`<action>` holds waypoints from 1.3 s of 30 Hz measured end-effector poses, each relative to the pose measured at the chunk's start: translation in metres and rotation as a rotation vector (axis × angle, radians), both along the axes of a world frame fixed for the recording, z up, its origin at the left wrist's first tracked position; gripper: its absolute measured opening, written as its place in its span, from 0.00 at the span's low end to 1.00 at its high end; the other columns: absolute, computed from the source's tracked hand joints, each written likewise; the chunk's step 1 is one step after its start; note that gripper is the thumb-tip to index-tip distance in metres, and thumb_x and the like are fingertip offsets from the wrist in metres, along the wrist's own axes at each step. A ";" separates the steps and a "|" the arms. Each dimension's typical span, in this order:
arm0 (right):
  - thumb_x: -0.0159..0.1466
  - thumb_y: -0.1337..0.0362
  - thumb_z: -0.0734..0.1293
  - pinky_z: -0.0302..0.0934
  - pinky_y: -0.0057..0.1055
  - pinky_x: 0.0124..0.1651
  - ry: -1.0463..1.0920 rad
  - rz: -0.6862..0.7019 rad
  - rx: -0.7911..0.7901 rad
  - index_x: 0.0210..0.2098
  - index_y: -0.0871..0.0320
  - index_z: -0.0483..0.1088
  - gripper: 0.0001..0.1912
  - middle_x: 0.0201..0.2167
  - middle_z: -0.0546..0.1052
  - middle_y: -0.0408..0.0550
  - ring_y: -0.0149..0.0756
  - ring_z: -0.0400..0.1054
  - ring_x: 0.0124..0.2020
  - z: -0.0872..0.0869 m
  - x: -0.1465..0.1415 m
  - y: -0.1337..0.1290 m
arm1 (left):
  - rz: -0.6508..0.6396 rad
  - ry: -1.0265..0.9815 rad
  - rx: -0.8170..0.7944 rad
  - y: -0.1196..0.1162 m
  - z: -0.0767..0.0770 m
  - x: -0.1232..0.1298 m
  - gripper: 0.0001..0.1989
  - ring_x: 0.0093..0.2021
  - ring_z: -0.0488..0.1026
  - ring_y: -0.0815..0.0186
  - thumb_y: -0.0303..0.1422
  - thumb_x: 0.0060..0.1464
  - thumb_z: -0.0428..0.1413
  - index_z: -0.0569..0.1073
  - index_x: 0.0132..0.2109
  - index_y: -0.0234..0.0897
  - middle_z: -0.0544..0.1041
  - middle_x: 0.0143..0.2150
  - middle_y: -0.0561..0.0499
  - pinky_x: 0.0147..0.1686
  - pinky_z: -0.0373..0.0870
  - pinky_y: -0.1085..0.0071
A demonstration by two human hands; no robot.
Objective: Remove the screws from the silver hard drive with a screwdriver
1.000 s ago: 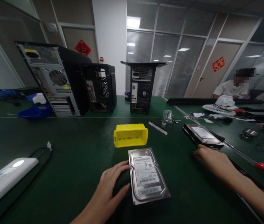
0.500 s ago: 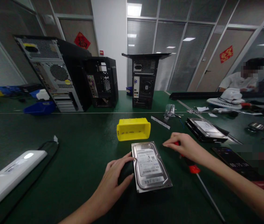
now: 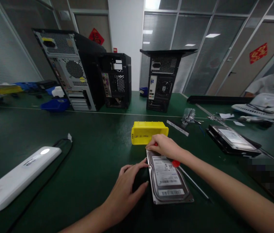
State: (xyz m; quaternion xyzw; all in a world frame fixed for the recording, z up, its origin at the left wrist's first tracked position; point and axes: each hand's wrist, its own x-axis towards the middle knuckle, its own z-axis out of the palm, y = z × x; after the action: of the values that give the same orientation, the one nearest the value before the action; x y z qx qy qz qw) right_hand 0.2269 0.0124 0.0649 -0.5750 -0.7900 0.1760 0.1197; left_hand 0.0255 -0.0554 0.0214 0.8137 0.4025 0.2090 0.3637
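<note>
Steadying the hard drive (image 3: pixel 164 173) from its left side, the left hand (image 3: pixel 130 183) is loosely open, fingertips and thumb at the drive's edge. The right hand (image 3: pixel 165 146) is closed around a screwdriver (image 3: pixel 192 180), fingers bunched over the drive's far end; the red handle shows in bits around the hand, and the thin shaft slants back past the drive's right edge. The drive lies flat on the green worktop (image 3: pixel 98 139), label side up, right in front of the person. Whether the fingers of the right hand touch the metal, I can't tell.

Just beyond is a yellow bin (image 3: pixel 149 125) with a few small bits inside, its near right corner hidden by the right hand. Past it on the right I see a pale strip (image 3: pixel 177 128) and a clear plastic piece (image 3: pixel 188 115); nearer, and farther right, a second drive (image 3: pixel 234 137) sits on a black holder. A long white device (image 3: pixel 23 176) lies well to the left.

Farther back stand three computer cases: a big one (image 3: pixel 88 71), a smaller one (image 3: pixel 127 81) beside it, and a third (image 3: pixel 164 82) topped by an overhanging panel. At far right sits another person (image 3: pixel 263 84) in a light top.
</note>
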 end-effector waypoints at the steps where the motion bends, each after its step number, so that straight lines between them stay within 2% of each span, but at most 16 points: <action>1: 0.61 0.62 0.63 0.62 0.30 0.45 0.004 0.013 -0.006 0.35 0.54 0.79 0.11 0.38 0.80 0.44 0.37 0.72 0.43 0.000 0.000 0.000 | 0.000 0.000 -0.003 0.000 0.000 0.000 0.20 0.59 0.62 0.57 0.32 0.58 0.50 0.63 0.58 0.46 0.64 0.63 0.53 0.58 0.58 0.55; 8: 0.62 0.63 0.62 0.64 0.32 0.44 -0.013 0.056 -0.010 0.36 0.55 0.78 0.12 0.40 0.79 0.46 0.38 0.72 0.43 -0.002 -0.001 0.003 | -0.004 -0.008 -0.005 0.001 -0.002 -0.001 0.21 0.59 0.62 0.55 0.33 0.58 0.50 0.62 0.58 0.46 0.64 0.63 0.52 0.57 0.59 0.53; 15: 0.64 0.64 0.61 0.61 0.34 0.47 -0.107 0.105 0.050 0.40 0.55 0.77 0.13 0.42 0.77 0.49 0.38 0.70 0.46 -0.001 0.002 -0.001 | -0.010 -0.007 -0.008 0.001 0.000 0.000 0.21 0.59 0.63 0.57 0.32 0.58 0.50 0.62 0.59 0.45 0.64 0.63 0.51 0.58 0.58 0.55; 20: 0.65 0.64 0.59 0.60 0.32 0.40 -0.213 0.130 0.108 0.41 0.54 0.76 0.14 0.39 0.75 0.48 0.38 0.70 0.41 0.001 0.001 -0.007 | -0.009 -0.005 -0.012 0.000 0.002 0.000 0.21 0.58 0.63 0.58 0.31 0.58 0.51 0.62 0.59 0.44 0.63 0.63 0.50 0.58 0.58 0.55; 29: 0.65 0.67 0.60 0.48 0.28 0.28 -0.433 0.205 0.233 0.37 0.58 0.75 0.11 0.38 0.73 0.50 0.37 0.71 0.36 0.005 -0.012 -0.012 | -0.002 -0.008 -0.006 0.001 0.001 -0.002 0.21 0.59 0.62 0.56 0.33 0.58 0.51 0.62 0.59 0.44 0.64 0.63 0.49 0.58 0.58 0.53; 33: 0.63 0.70 0.63 0.44 0.29 0.26 -0.508 0.239 0.286 0.37 0.60 0.75 0.09 0.38 0.73 0.50 0.38 0.71 0.37 0.004 -0.015 -0.012 | -0.003 -0.022 0.003 0.001 -0.001 -0.003 0.22 0.59 0.62 0.56 0.33 0.58 0.51 0.62 0.59 0.45 0.64 0.63 0.50 0.58 0.58 0.54; 39: 0.62 0.70 0.64 0.45 0.29 0.26 -0.570 0.280 0.328 0.40 0.58 0.74 0.09 0.39 0.73 0.49 0.38 0.71 0.38 0.003 -0.015 -0.015 | 0.007 -0.030 -0.016 0.001 -0.001 -0.003 0.22 0.58 0.63 0.57 0.33 0.57 0.52 0.62 0.59 0.44 0.66 0.61 0.50 0.58 0.58 0.55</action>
State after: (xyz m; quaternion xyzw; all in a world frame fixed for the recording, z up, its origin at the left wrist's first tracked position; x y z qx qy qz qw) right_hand 0.2116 -0.0021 0.0677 -0.4605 -0.8804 -0.1060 -0.0402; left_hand 0.0230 -0.0543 0.0209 0.8062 0.4014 0.2192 0.3753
